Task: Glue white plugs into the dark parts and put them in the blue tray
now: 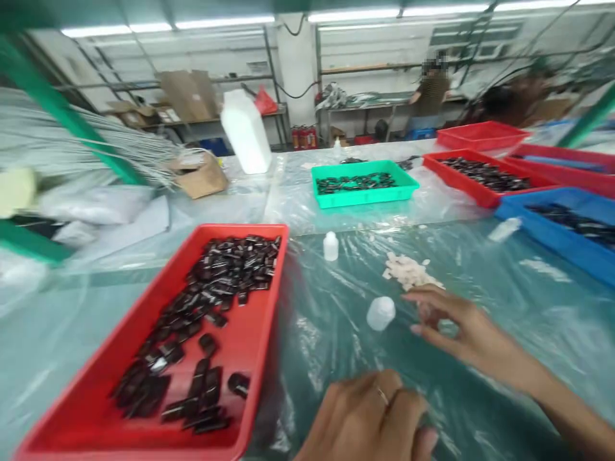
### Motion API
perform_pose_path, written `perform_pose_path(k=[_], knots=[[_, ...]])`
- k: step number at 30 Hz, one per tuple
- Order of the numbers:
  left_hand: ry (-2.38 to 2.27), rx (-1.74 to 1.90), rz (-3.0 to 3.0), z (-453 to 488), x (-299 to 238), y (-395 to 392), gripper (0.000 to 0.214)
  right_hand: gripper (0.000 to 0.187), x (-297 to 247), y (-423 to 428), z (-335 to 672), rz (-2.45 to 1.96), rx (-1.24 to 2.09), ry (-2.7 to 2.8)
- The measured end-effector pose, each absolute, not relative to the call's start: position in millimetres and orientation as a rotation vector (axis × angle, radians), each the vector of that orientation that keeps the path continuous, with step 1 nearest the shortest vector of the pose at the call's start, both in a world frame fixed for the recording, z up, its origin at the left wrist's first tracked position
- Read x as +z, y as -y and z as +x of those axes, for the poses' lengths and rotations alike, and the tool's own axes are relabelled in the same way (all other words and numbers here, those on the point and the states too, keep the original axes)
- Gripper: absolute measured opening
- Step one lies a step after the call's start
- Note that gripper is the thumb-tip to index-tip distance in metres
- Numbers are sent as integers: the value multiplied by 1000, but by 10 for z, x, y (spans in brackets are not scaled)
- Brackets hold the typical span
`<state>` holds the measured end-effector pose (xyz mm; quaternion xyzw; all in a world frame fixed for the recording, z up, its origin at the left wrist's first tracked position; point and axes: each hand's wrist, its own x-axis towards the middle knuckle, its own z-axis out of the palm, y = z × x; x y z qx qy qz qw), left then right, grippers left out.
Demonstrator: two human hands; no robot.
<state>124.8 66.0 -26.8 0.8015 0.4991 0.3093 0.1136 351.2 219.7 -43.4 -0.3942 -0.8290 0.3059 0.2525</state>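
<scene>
My right hand [456,326] hovers beside a small pile of flat, off-white pieces [410,272]. Its thumb and forefinger are apart, and nothing shows between them. Low in the view, my left hand [369,416], with a ring on one finger, is curled palm down. Whatever its fingers may hold is hidden beneath them. Between the pile and my left hand is a small white bottle [381,314]. Another small white bottle [330,246] stands farther back. Left of my hands lies a red tray [273,320] with many small, glossy dark pieces [230,269].
A green tray [368,196] of dark pieces sits ahead. Red trays [480,186] and a blue tray [552,224] line the right side. A large white jug [246,131] and a torn cardboard box [202,176] are at back left. A person [431,93] is in the background.
</scene>
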Motion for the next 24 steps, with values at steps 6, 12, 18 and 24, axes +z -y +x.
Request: perform_pose_path(k=[6,12,18,24], knots=[[-2243,-32,2183,182,296,-920,22,37,-581,-2168,2938,-980,968,2307],[-2558,-188,1865,-510,-64,-1381,22,37,-503,-2295,2848,-919,1208,2284],[-2495,40,1893,-302,57,-1160,14,46,-488,-2285,2912,-791,1570,2044],[-1789,821,1822,803,-45,-745,19,51,-514,-2381,3057,-809,1740,1814]])
